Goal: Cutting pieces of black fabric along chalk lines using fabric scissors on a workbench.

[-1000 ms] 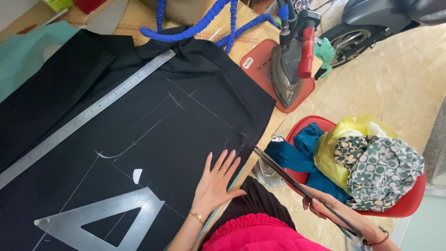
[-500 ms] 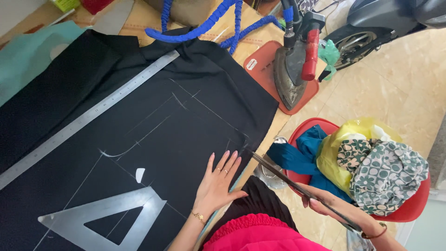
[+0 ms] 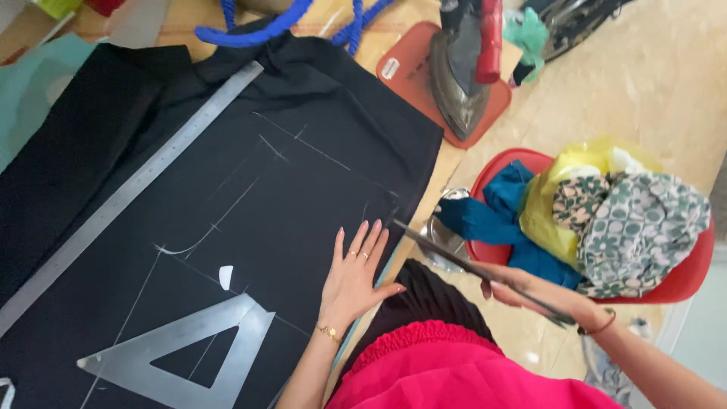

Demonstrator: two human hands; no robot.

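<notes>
The black cloth, chalk-lined, lies flat over the table, much as it did a second ago; only the view has drifted. The left hand stays pressed on its edge at 5 o'clock, fingers spread. The right hand, gripping the scissors, has brought the tips up to the cloth's edge (blades look nearly together). The long ruler runs from 8 to 12 o'clock; the triangle sits at 7. The iron and the red basket keep to 1 and 3 o'clock, out of the blades' way.
</notes>
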